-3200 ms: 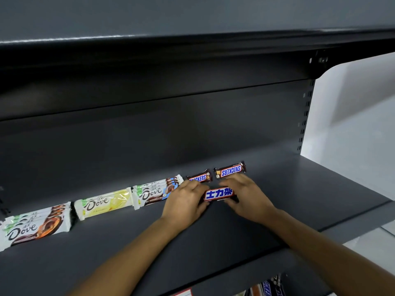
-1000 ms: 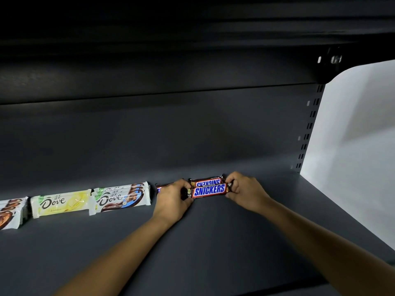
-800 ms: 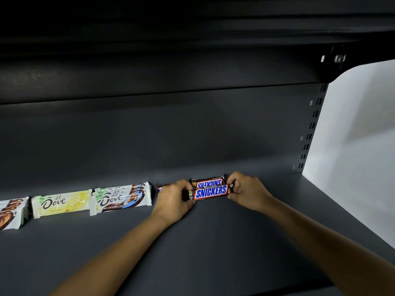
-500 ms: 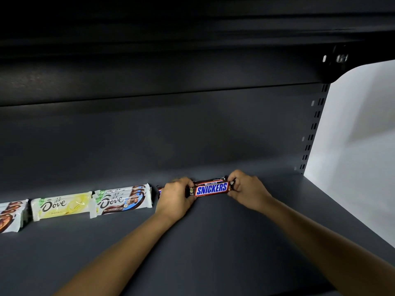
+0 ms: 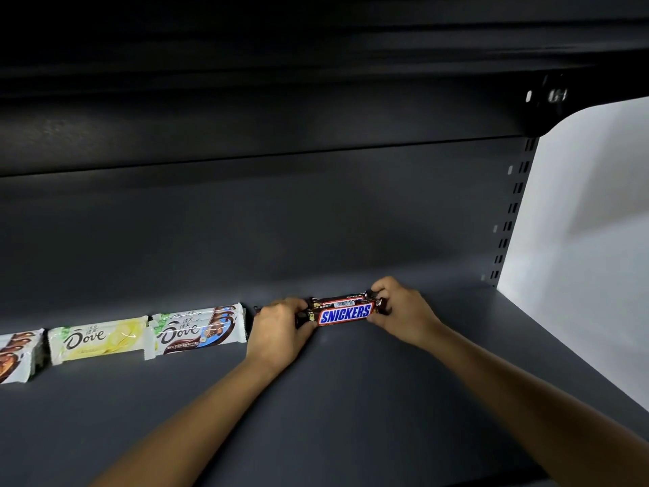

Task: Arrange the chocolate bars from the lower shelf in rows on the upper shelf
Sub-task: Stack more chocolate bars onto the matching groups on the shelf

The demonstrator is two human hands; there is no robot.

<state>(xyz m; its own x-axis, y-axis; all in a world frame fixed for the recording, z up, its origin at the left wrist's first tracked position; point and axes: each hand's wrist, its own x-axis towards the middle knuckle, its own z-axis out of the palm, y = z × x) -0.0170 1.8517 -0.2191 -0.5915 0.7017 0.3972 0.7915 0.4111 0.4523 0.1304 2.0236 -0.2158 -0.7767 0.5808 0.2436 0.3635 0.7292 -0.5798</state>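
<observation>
A chocolate bar (image 5: 346,313) in a brown wrapper with blue lettering lies lengthwise on the dark grey shelf (image 5: 351,409), a little below the middle of the view and close to the back panel (image 5: 281,223). Both hands hold it by its ends. The left hand (image 5: 281,332), at the bar's 9 o'clock, has its fingers curled over the left end. The right hand (image 5: 404,314), at the bar's 3 o'clock, pinches the right end between thumb and fingers.

At the bar's 12 o'clock, touching it, lies a second bar (image 5: 342,298) of the same kind, of which only the top edge shows.

Further out at 9 o'clock, beyond the left hand, runs a row of white-wrapped bars along the back of the shelf: first a small stack with a blue and brown print (image 5: 198,328), then a yellow bar (image 5: 96,339) just beside it, then another stack (image 5: 17,353) cut off by the edge of the view.

At 2 o'clock a slotted post (image 5: 509,219) stands at the shelf's end, with a white wall (image 5: 579,223) beyond it. At 12 o'clock, high up, a higher shelf (image 5: 316,65) overhangs in shadow.
</observation>
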